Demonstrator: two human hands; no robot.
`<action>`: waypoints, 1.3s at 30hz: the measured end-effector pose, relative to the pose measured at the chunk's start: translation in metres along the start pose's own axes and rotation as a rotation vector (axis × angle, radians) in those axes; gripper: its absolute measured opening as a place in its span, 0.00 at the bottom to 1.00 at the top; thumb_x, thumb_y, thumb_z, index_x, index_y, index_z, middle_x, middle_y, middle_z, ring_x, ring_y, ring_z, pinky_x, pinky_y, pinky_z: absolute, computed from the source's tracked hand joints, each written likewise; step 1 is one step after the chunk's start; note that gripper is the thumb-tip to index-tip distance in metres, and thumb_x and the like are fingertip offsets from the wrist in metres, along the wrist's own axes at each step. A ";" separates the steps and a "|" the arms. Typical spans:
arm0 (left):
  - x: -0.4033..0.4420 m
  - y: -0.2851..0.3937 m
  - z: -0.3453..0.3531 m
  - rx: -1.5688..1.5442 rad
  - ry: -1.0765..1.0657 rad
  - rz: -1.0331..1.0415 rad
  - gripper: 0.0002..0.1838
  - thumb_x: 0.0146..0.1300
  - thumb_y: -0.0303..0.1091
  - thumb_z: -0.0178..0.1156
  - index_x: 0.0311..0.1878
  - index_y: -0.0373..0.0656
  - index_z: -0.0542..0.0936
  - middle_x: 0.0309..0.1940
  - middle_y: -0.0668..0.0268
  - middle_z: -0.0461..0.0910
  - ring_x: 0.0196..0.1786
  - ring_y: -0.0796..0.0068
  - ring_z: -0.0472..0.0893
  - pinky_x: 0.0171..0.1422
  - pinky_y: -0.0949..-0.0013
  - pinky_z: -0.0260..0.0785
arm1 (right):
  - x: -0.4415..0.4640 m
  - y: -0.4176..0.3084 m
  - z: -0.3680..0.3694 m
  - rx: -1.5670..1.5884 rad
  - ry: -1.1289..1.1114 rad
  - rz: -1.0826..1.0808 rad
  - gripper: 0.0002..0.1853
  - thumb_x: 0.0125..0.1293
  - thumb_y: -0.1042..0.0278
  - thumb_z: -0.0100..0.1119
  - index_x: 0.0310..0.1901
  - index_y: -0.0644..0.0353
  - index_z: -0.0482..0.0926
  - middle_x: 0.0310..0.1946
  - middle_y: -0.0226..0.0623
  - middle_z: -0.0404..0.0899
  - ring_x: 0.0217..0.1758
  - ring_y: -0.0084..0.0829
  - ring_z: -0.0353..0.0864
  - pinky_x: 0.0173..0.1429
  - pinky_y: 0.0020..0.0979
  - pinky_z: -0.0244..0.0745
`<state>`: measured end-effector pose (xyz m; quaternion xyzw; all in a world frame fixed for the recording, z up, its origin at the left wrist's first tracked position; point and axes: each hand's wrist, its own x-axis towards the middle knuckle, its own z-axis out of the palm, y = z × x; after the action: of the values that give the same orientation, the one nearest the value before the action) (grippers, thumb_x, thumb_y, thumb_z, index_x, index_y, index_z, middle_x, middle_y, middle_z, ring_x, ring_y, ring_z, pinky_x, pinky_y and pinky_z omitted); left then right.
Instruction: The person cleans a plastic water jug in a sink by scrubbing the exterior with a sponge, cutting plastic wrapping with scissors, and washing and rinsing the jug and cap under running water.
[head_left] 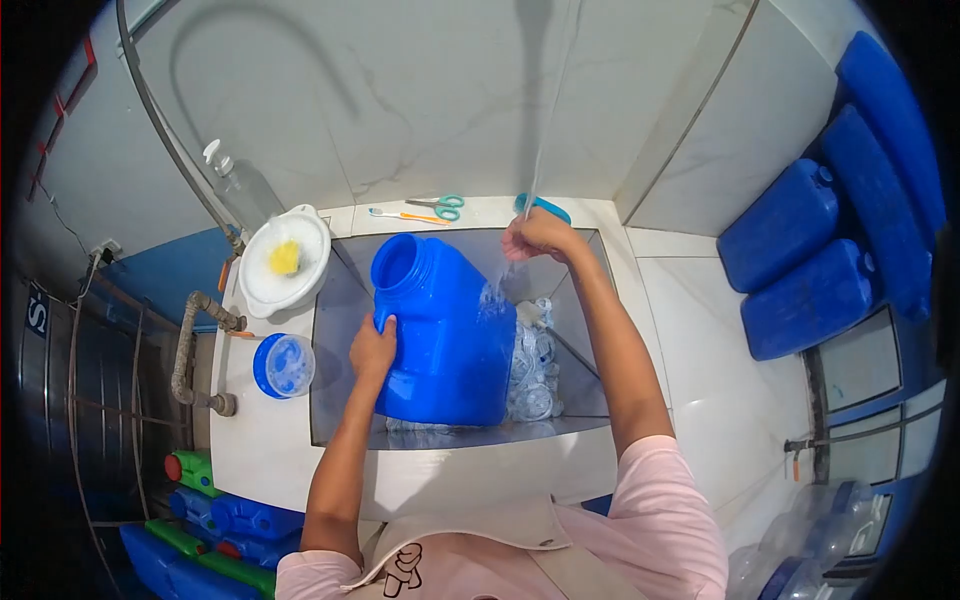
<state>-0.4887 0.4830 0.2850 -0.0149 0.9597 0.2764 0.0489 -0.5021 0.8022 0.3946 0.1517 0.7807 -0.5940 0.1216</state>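
A large blue plastic jug (450,340) stands tilted in the sink (590,395), its round mouth uncapped and turned up toward the wall. My left hand (373,347) is closed around the jug's handle on its left side. Beyond the jug's right shoulder, my right hand (537,236) is cupped under a thin stream of running water (538,165), with nothing visible in it. Water splashes from that hand onto the jug's side. Pale, bluish clear pieces (535,370) lie heaped in the sink, partly hidden by the jug.
On the ledge are a white basin (310,265) with suds and a yellow sponge (285,257), a pump bottle (243,185), scissors (445,206), a toothbrush (405,215) and a blue-rimmed tub (284,366). Blue containers (785,225) stand right; green and blue jugs (240,515) sit lower left.
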 end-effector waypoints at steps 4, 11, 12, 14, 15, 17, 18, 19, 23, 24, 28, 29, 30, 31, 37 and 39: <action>0.000 -0.002 -0.011 -0.012 -0.036 0.110 0.26 0.63 0.55 0.49 0.54 0.43 0.73 0.42 0.47 0.79 0.46 0.44 0.78 0.50 0.50 0.69 | -0.001 -0.003 0.000 0.087 -0.019 0.000 0.10 0.62 0.75 0.44 0.34 0.73 0.76 0.30 0.47 0.79 0.31 0.34 0.82 0.38 0.31 0.82; 0.016 0.068 0.006 0.155 0.132 0.763 0.19 0.58 0.45 0.58 0.45 0.41 0.76 0.35 0.56 0.78 0.41 0.53 0.77 0.45 0.53 0.67 | -0.012 -0.026 0.002 0.268 -0.056 -0.045 0.09 0.60 0.78 0.44 0.33 0.73 0.76 0.28 0.45 0.79 0.30 0.32 0.83 0.37 0.27 0.82; 0.017 0.082 0.018 0.146 0.223 0.830 0.17 0.56 0.43 0.60 0.43 0.40 0.76 0.34 0.57 0.76 0.41 0.56 0.76 0.46 0.55 0.66 | -0.011 -0.025 0.002 0.257 -0.060 -0.051 0.09 0.60 0.78 0.44 0.33 0.73 0.76 0.28 0.45 0.79 0.30 0.32 0.83 0.37 0.27 0.82; 0.017 0.112 0.037 0.107 0.305 0.933 0.16 0.54 0.40 0.61 0.40 0.40 0.76 0.34 0.59 0.75 0.42 0.60 0.74 0.49 0.57 0.64 | -0.006 -0.017 0.000 0.154 -0.055 -0.053 0.08 0.62 0.78 0.44 0.34 0.71 0.75 0.29 0.42 0.79 0.32 0.29 0.82 0.40 0.26 0.82; 0.015 0.126 0.042 0.079 0.294 0.972 0.16 0.53 0.39 0.61 0.41 0.39 0.75 0.34 0.60 0.75 0.43 0.61 0.74 0.51 0.58 0.63 | -0.006 -0.015 0.000 0.161 -0.068 -0.057 0.08 0.63 0.78 0.44 0.34 0.72 0.75 0.30 0.43 0.79 0.32 0.29 0.82 0.41 0.25 0.81; 0.016 0.148 0.052 0.101 0.232 1.078 0.16 0.53 0.38 0.60 0.42 0.38 0.75 0.36 0.60 0.75 0.43 0.61 0.74 0.50 0.58 0.65 | -0.012 -0.019 0.000 0.162 -0.069 -0.072 0.08 0.62 0.78 0.45 0.34 0.72 0.75 0.30 0.43 0.79 0.32 0.29 0.81 0.41 0.25 0.81; 0.018 0.155 0.061 0.099 0.239 1.076 0.16 0.53 0.38 0.60 0.42 0.38 0.75 0.36 0.60 0.75 0.43 0.61 0.74 0.50 0.58 0.65 | -0.015 -0.021 0.000 0.174 -0.070 -0.076 0.08 0.62 0.78 0.45 0.35 0.71 0.75 0.31 0.43 0.78 0.32 0.29 0.81 0.41 0.25 0.81; 0.021 0.162 0.071 0.108 0.265 1.136 0.18 0.54 0.39 0.60 0.44 0.37 0.74 0.40 0.57 0.76 0.47 0.59 0.74 0.52 0.58 0.65 | -0.017 -0.024 0.000 0.123 -0.039 -0.070 0.08 0.61 0.78 0.46 0.34 0.71 0.75 0.32 0.43 0.78 0.32 0.29 0.81 0.42 0.26 0.81; 0.026 0.173 0.068 0.051 0.231 1.198 0.17 0.57 0.44 0.58 0.41 0.39 0.77 0.38 0.57 0.79 0.47 0.59 0.77 0.47 0.58 0.70 | -0.020 -0.032 0.000 0.161 -0.019 -0.081 0.07 0.59 0.78 0.47 0.33 0.69 0.76 0.30 0.40 0.78 0.31 0.28 0.81 0.37 0.25 0.79; 0.025 0.176 0.061 0.016 0.200 1.196 0.17 0.59 0.47 0.57 0.39 0.40 0.79 0.36 0.58 0.80 0.45 0.60 0.78 0.44 0.58 0.72 | -0.017 -0.028 -0.002 0.098 -0.008 -0.107 0.06 0.59 0.77 0.48 0.32 0.68 0.76 0.28 0.39 0.78 0.30 0.27 0.80 0.34 0.24 0.77; 0.020 0.160 0.016 0.163 -0.296 0.970 0.22 0.66 0.48 0.49 0.34 0.35 0.78 0.30 0.49 0.80 0.37 0.48 0.79 0.44 0.52 0.71 | -0.010 -0.007 0.001 0.001 0.104 -0.238 0.06 0.57 0.74 0.51 0.30 0.65 0.77 0.25 0.37 0.78 0.28 0.25 0.78 0.31 0.24 0.71; 0.020 0.148 0.020 0.126 -0.287 0.879 0.24 0.68 0.48 0.44 0.31 0.35 0.78 0.27 0.48 0.79 0.34 0.45 0.79 0.43 0.49 0.70 | -0.011 -0.001 0.005 -0.114 0.178 -0.252 0.10 0.57 0.72 0.52 0.34 0.69 0.79 0.28 0.41 0.81 0.31 0.29 0.81 0.38 0.27 0.75; 0.019 0.137 0.024 0.089 -0.276 0.789 0.27 0.70 0.48 0.40 0.29 0.35 0.78 0.24 0.46 0.78 0.31 0.41 0.78 0.42 0.46 0.69 | -0.010 0.011 0.011 -0.323 0.234 -0.399 0.12 0.55 0.71 0.52 0.36 0.70 0.79 0.31 0.46 0.81 0.35 0.35 0.81 0.41 0.32 0.75; 0.015 0.128 0.027 0.090 -0.261 0.785 0.27 0.70 0.48 0.40 0.29 0.35 0.78 0.24 0.46 0.78 0.31 0.41 0.78 0.42 0.46 0.69 | -0.008 0.027 0.018 -0.533 0.289 -0.546 0.14 0.54 0.69 0.52 0.38 0.71 0.79 0.34 0.52 0.81 0.39 0.42 0.82 0.44 0.36 0.76; -0.010 0.081 0.028 -0.207 -0.252 0.762 0.23 0.70 0.43 0.39 0.36 0.34 0.76 0.33 0.45 0.78 0.37 0.44 0.78 0.43 0.46 0.68 | -0.038 0.065 0.082 -1.117 0.325 -0.811 0.36 0.46 0.59 0.63 0.57 0.69 0.68 0.37 0.46 0.75 0.40 0.43 0.76 0.44 0.40 0.67; -0.026 0.056 0.009 -0.215 -0.235 0.787 0.20 0.69 0.42 0.42 0.39 0.34 0.76 0.37 0.47 0.79 0.41 0.45 0.78 0.46 0.49 0.68 | -0.041 0.069 0.079 -1.183 0.433 -0.868 0.36 0.47 0.56 0.64 0.56 0.69 0.69 0.34 0.44 0.75 0.37 0.40 0.76 0.41 0.39 0.65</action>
<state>-0.4648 0.5349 0.3100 0.3791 0.8458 0.3724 0.0471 -0.4373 0.7392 0.3274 -0.1459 0.9647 -0.0284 -0.2176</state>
